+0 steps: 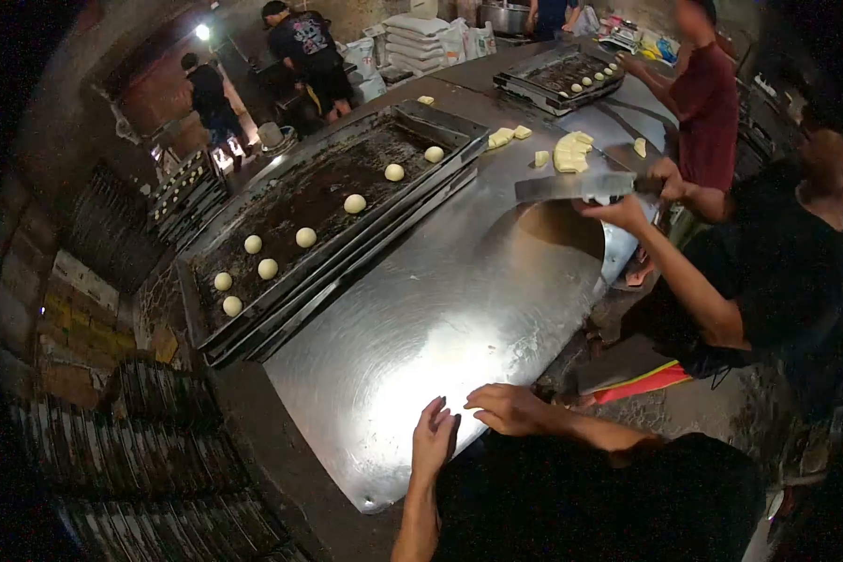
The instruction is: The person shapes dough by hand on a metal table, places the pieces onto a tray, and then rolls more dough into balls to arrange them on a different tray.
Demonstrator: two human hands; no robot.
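My left hand (432, 438) is raised over the near edge of the shiny metal work surface (421, 290), its fingers loosely bent and apart. Close by on the right, my right hand (504, 409) hangs with fingers partly curled towards the left one. I see nothing in either hand. Past them, on the left side of the surface, a dark rectangular baking tray (300, 192) lies on top of other trays. Several round pale dough balls (355, 203) sit spaced out in it, mostly towards its near end and right side.
At right, a co-worker's hands hold a wide metal blade (571, 187) near a cut dough slab (571, 152) and small dough pieces (501, 138). Another person (707, 103) stands by a far tray (543, 73) with dough balls. Racked dark trays (150, 459) stand lower left; sacks (415, 42) are stacked behind.
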